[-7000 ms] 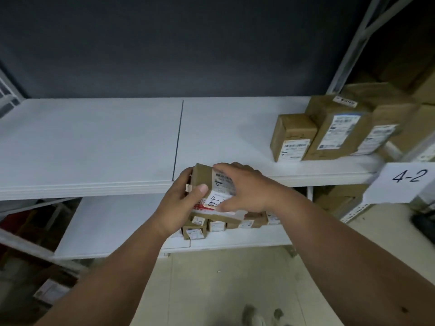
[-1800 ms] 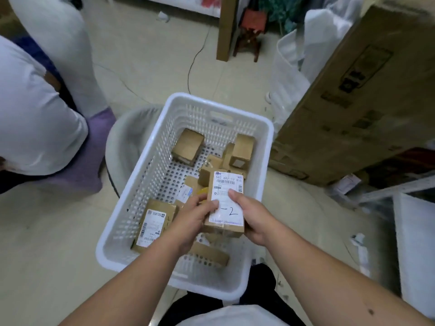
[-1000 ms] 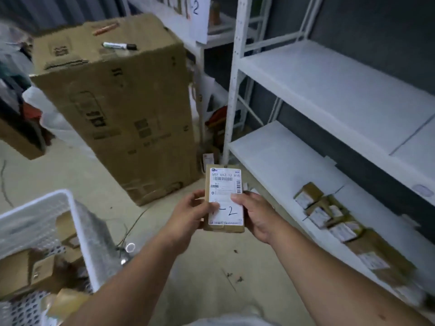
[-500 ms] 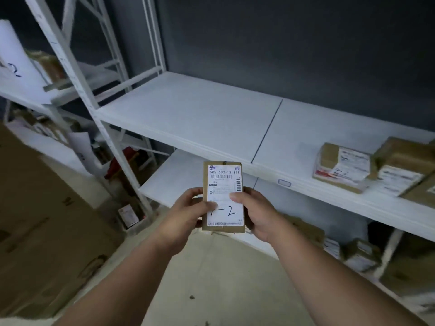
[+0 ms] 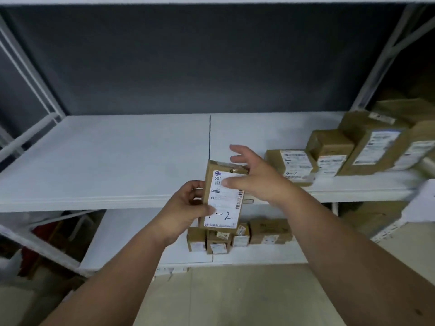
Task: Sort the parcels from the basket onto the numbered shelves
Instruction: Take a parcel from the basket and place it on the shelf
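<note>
Before me stands the white shelf (image 5: 103, 158) with brown boxes (image 5: 334, 149) at its right end, and in front of its edge my left hand (image 5: 188, 208) pinches the labelled parcel (image 5: 222, 198) upright while my right hand (image 5: 256, 177) hovers over its top, fingers spread.

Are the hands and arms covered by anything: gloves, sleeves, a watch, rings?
Nothing shows. Left hand and right hand are bare, with no gloves or rings. Both forearms are bare to the frame edge: no sleeves, watch or wristband. The right forearm bears a small dark spot.
</note>
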